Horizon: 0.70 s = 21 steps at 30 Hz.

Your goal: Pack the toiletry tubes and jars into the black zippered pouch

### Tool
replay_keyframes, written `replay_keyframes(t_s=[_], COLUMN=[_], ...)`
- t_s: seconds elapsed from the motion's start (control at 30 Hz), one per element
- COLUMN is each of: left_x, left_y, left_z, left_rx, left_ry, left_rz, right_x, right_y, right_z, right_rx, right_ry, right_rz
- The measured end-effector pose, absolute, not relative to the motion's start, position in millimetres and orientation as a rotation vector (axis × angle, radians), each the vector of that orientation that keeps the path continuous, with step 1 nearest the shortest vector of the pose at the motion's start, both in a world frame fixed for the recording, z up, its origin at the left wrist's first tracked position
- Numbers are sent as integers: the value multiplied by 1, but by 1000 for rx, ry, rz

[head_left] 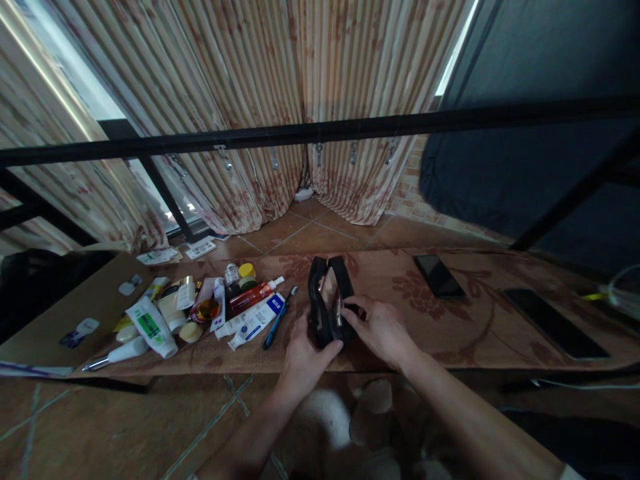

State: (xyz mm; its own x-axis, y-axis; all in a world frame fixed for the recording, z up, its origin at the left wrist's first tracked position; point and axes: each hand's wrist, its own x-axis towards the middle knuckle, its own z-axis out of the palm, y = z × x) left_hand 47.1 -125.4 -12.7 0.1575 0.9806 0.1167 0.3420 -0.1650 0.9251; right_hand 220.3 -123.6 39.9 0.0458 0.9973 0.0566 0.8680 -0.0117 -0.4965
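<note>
A black pouch (341,275) stands unzipped on the cloth-covered bench, its long opening facing up. Inside it a flat pale pinkish item (329,291) and some small shiny things show; I cannot make out what they are. My left hand (305,360) is closed round the pouch's near left end, thumb across the front. On the other side my right hand (384,328) pinches the pouch's right edge by the opening, fingertips partly hidden. Closest on the left lie a blue toothbrush (276,325) and a white and blue toothpaste tube (257,322).
Further left are a red bottle (253,297), a white and green tube (153,328), several jars and a cardboard box (80,300). A phone (439,277) and a larger dark flat device (555,323) lie on the right. A black metal rail (320,133) crosses behind the bench.
</note>
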Motion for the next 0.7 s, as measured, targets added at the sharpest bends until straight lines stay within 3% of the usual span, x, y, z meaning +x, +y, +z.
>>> replay_keyframes(t_s=[0.13,0.27,0.5,0.6,0.7], left_x=[27,-1,-21,-22,-22], left_y=[-125,-113,-95,-90,-87], left_z=[-24,-36,-40,-39,-39], left_rx=[1677,1771,2333,2255,2051], left_ry=[1279,1641,2000,2000,1946], left_rz=[1038,967,378,261,364], right_x=[218,220,223,222,222], right_y=[-126,-125,-122,-122,-122], right_z=[42,45,40,43,45], right_rx=[-1848,-1842,-1854,-1885,-1925], right_ry=[-1832,-1752,-1670,-1672,-1662], right_rz=[380,366,359,369,374])
